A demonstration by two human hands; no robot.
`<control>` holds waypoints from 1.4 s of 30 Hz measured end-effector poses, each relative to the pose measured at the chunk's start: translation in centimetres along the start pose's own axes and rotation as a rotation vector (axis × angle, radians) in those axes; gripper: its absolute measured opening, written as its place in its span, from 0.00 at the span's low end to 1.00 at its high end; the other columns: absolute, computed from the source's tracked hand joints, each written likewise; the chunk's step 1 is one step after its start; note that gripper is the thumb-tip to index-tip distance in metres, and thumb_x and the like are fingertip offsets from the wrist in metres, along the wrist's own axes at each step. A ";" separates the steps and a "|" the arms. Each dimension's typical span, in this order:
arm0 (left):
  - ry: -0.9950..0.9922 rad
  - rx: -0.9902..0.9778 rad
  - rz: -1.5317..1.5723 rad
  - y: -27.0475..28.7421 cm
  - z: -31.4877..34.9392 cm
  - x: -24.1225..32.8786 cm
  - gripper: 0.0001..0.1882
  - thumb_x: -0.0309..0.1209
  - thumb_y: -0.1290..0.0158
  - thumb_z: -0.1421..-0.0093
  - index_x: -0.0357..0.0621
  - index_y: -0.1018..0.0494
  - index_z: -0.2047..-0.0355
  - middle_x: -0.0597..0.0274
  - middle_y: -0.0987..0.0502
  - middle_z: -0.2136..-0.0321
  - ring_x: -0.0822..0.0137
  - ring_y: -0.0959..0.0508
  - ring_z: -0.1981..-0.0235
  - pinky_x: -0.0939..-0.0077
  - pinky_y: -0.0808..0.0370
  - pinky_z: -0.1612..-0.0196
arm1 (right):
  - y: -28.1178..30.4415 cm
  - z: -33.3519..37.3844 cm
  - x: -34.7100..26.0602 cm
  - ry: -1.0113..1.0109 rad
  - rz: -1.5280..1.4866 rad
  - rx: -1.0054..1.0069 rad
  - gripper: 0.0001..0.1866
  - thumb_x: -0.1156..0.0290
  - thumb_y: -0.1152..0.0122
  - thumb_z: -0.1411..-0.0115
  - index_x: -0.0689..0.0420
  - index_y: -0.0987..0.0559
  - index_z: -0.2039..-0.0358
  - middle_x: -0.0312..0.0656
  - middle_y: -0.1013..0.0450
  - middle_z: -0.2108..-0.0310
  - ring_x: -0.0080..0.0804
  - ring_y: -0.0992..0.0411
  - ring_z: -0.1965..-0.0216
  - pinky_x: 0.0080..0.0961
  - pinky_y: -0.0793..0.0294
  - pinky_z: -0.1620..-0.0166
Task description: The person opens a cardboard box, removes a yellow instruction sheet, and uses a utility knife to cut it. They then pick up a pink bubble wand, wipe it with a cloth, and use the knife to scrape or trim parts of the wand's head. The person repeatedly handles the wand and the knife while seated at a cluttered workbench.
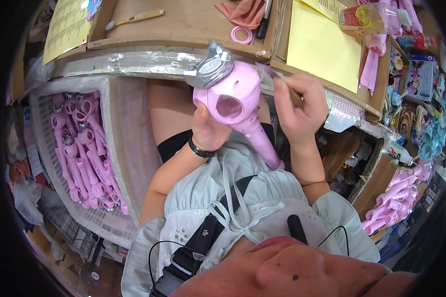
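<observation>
My left hand [209, 129] is wrapped round the head of a pink plastic toy wand [255, 129] over my lap. The wand's round head has oval openings and bears a silver crown [210, 67], and its handle slants down to the right. My right hand [302, 106] is closed just right of the wand's head, apart from it. Between its fingers is a thin brush [296, 99] with a brownish handle; its pale purplish tip is blurred and points at the wand's head.
A white crate [119, 148] on the left holds several pink wands. On the bench lie a wooden-handled brush [136, 19], a pink ring [241, 34], a black marker [264, 22], a cloth [245, 12], yellow paper [322, 49] and a clear bottle [369, 20]. Pink parts [394, 198] are piled right.
</observation>
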State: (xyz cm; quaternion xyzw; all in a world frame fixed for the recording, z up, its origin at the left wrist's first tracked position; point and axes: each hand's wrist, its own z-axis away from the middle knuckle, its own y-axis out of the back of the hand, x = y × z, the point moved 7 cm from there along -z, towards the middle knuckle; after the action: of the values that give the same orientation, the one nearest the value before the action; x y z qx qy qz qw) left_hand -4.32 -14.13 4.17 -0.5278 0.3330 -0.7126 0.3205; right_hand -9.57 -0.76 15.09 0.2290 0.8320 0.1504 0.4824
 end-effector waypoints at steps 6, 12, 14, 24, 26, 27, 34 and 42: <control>-0.024 0.021 0.006 0.4 -0.2 -0.1 0.48 0.64 0.51 0.50 0.44 0.50 0.39 0.55 0.39 0.43 0.56 0.36 0.43 0.56 0.36 0.43 | -0.2 0.6 -0.3 0.060 -0.049 -0.091 0.06 0.79 0.34 0.55 0.59 0.24 0.75 0.39 0.29 0.78 0.26 0.34 0.82 0.20 0.35 0.80; -0.006 0.009 -0.054 -0.1 -0.1 0.3 0.48 0.64 0.51 0.50 0.45 0.50 0.39 0.55 0.39 0.43 0.56 0.36 0.43 0.55 0.36 0.43 | -1.0 0.3 -1.3 0.206 -0.137 -0.186 0.06 0.81 0.36 0.54 0.59 0.24 0.75 0.38 0.30 0.77 0.20 0.38 0.84 0.15 0.41 0.81; 0.020 -0.013 -0.001 -0.3 -0.1 0.2 0.49 0.64 0.50 0.51 0.45 0.50 0.39 0.55 0.40 0.42 0.55 0.36 0.43 0.55 0.36 0.43 | -0.3 -0.1 -0.8 0.119 0.015 -0.063 0.06 0.80 0.35 0.55 0.59 0.24 0.76 0.38 0.30 0.77 0.21 0.36 0.83 0.15 0.40 0.80; -0.006 0.020 -0.023 -0.5 -0.2 0.4 0.48 0.65 0.51 0.51 0.45 0.49 0.40 0.55 0.39 0.44 0.57 0.35 0.44 0.58 0.36 0.43 | -0.6 -0.2 -1.1 0.130 -0.075 -0.097 0.07 0.78 0.33 0.56 0.58 0.23 0.76 0.39 0.29 0.79 0.30 0.32 0.84 0.20 0.34 0.81; 0.005 0.007 -0.037 -0.7 -0.1 0.4 0.48 0.65 0.50 0.51 0.45 0.49 0.39 0.56 0.39 0.43 0.57 0.35 0.44 0.58 0.35 0.43 | -0.9 0.0 -1.9 0.257 -0.159 -0.161 0.05 0.80 0.35 0.52 0.61 0.24 0.75 0.39 0.31 0.78 0.20 0.39 0.84 0.15 0.42 0.81; 0.019 -0.019 -0.046 -0.9 -0.1 0.4 0.48 0.64 0.50 0.51 0.45 0.49 0.39 0.56 0.39 0.43 0.57 0.35 0.44 0.58 0.36 0.43 | -0.7 -0.2 -1.1 0.111 -0.155 -0.123 0.05 0.79 0.35 0.53 0.60 0.24 0.75 0.39 0.31 0.78 0.19 0.39 0.84 0.14 0.42 0.81; 0.020 -0.025 -0.030 -0.8 -0.2 0.4 0.47 0.63 0.51 0.50 0.45 0.50 0.39 0.56 0.39 0.43 0.56 0.35 0.44 0.58 0.35 0.44 | -0.7 -0.1 -0.6 0.097 -0.045 -0.122 0.07 0.77 0.33 0.57 0.56 0.23 0.77 0.38 0.28 0.79 0.29 0.32 0.83 0.21 0.34 0.81; 0.016 -0.026 -0.003 -0.9 -0.3 0.5 0.47 0.63 0.50 0.50 0.45 0.49 0.40 0.56 0.38 0.44 0.57 0.33 0.46 0.57 0.32 0.46 | 0.3 0.3 1.4 0.014 -0.058 -0.063 0.05 0.81 0.37 0.50 0.63 0.25 0.74 0.40 0.30 0.76 0.25 0.33 0.74 0.18 0.34 0.70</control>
State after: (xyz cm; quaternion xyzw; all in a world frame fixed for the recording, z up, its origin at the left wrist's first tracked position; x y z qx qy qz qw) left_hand -4.77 -13.99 5.07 -0.5264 0.3439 -0.7131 0.3100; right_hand -9.86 0.26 14.10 0.1883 0.8365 0.1639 0.4879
